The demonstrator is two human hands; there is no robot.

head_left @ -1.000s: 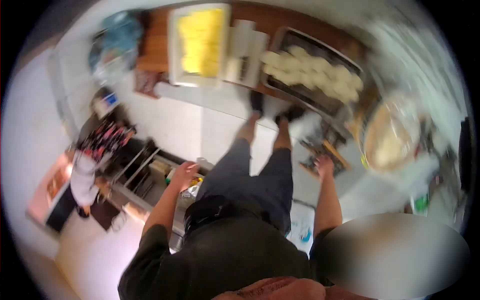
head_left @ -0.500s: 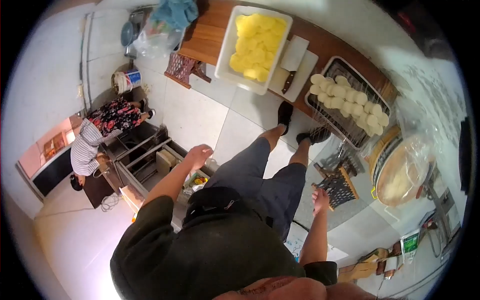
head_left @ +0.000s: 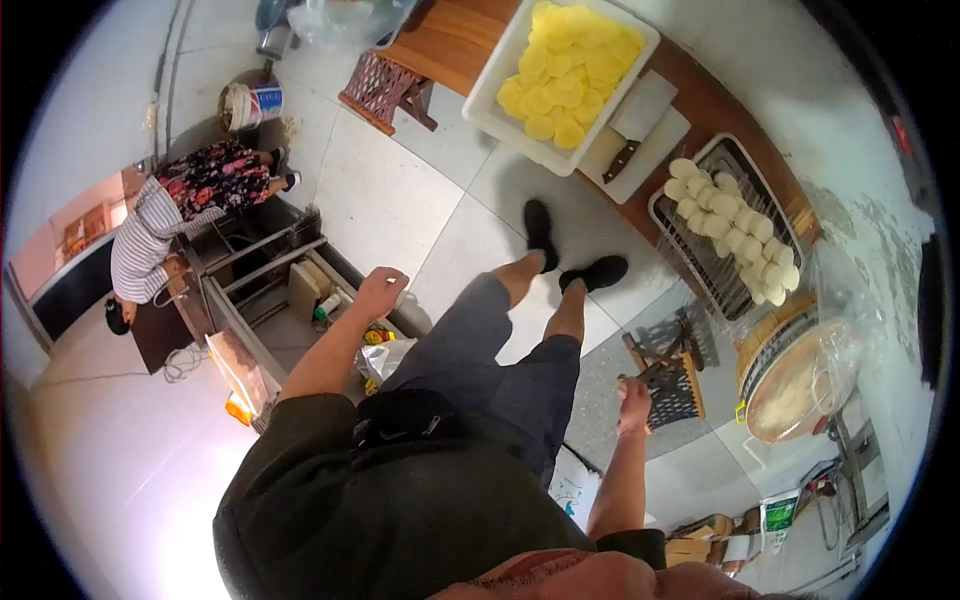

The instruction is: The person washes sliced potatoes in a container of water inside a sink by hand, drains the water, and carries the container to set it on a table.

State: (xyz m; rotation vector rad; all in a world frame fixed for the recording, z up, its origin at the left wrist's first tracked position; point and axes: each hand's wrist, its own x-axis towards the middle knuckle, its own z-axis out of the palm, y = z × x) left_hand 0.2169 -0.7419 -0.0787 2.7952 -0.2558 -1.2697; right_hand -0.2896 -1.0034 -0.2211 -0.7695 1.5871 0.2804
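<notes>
My left hand (head_left: 382, 292) hangs in front of my body on the left, fingers loosely curled with nothing visible in them. It is nearest to an open metal frame cabinet (head_left: 262, 330) holding packets and boards. My right hand (head_left: 634, 403) is at my right side, fingers closed and apparently bare, overlapping a small folding stool (head_left: 678, 388) in view. Ahead, a wooden bench (head_left: 455, 45) carries a white tub (head_left: 553, 155) of yellow round slices (head_left: 572, 75), a cleaver (head_left: 622, 158) on a white cutting board (head_left: 668, 138), and a tray with a wire rack (head_left: 690, 240) bearing pale round pieces (head_left: 730, 222).
A person (head_left: 150, 235) in a striped top bends over at the left. A bucket (head_left: 250, 106) and a reddish folding stool (head_left: 380, 90) stand on the tiled floor. At the right is a large round basket (head_left: 785, 375) under clear plastic. Packets and boxes (head_left: 705, 540) lie lower right.
My feet have shifted and my body has turned a little. The bench with its tub and tray now appears farther right in view. My hands stay unloaded, and the left one has risen slightly.
</notes>
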